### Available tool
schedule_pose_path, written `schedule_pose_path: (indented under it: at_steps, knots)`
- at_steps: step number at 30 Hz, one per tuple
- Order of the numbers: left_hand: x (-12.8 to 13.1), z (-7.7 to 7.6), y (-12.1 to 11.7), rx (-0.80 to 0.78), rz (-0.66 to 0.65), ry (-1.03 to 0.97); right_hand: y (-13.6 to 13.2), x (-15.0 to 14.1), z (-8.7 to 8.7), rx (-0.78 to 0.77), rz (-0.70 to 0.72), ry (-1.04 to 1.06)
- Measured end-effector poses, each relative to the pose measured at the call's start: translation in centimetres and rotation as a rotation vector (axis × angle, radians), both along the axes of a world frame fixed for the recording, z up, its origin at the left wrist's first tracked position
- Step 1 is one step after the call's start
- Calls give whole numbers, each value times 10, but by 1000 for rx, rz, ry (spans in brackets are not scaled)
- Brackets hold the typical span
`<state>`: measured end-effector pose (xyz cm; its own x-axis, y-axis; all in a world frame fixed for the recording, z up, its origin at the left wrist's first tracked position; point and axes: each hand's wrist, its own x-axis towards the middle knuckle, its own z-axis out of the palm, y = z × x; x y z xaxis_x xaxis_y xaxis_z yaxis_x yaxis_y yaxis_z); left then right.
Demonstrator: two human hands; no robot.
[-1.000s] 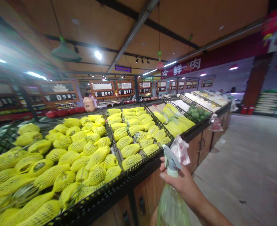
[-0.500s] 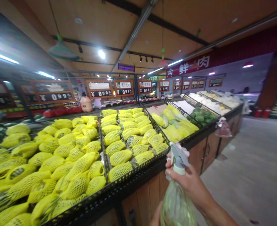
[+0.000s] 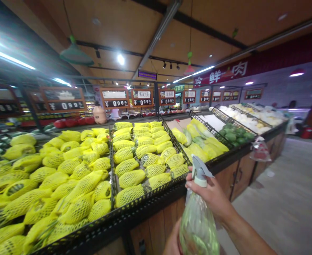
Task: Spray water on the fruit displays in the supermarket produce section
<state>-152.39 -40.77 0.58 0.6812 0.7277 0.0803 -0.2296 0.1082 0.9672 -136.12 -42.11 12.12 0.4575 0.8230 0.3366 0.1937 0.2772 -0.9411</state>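
My right hand [image 3: 211, 196] is wrapped round the neck of a clear green spray bottle [image 3: 198, 226], just below its pale trigger head [image 3: 200, 173]. The nozzle points left toward the produce stand. My left hand [image 3: 173, 241] cups the bottle's lower body at the bottom edge of the view; only part of it shows. Both hands are beside the front edge of a black wire bin [image 3: 156, 196] filled with fruit in yellow foam netting [image 3: 131, 177].
A long wooden produce stand [image 3: 235, 173] runs to the right with more bins of yellow, green and white produce. Plastic bags [image 3: 260, 150] hang from its edge. Price boards [image 3: 116, 99] hang behind. The grey aisle floor [image 3: 286, 198] lies to the right.
The view has swung slightly to the left and nearer the stand. The spray bottle has risen a little in my hands and my left hand has come into view under it.
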Motion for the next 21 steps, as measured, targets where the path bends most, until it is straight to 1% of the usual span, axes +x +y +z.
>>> schedule_pose_path:
  at_steps: [3,6,8,9,13,15,16,18,21]
  knots:
    - [8,-7,11,-55,-38,-109,7,0,6,7,62,-30]
    - [12,-3,20,-64,-147,-217,15,-5,20,17,85,-75]
    - [11,7,24,-109,-214,-282,22,-9,32,28,66,-110]
    - [9,14,27,-138,-226,-309,27,-12,37,31,56,-119]
    - [-1,43,38,-177,-180,-336,51,-19,53,45,29,-142]
    - [-6,54,47,-173,-167,-326,62,-21,57,54,28,-158]
    - [-8,56,51,-164,-163,-316,68,-22,58,57,32,-166]
    - [-12,56,61,-133,-158,-292,77,-25,58,57,48,-182]
    - [-15,42,75,-92,-150,-255,91,-33,57,35,91,-218]
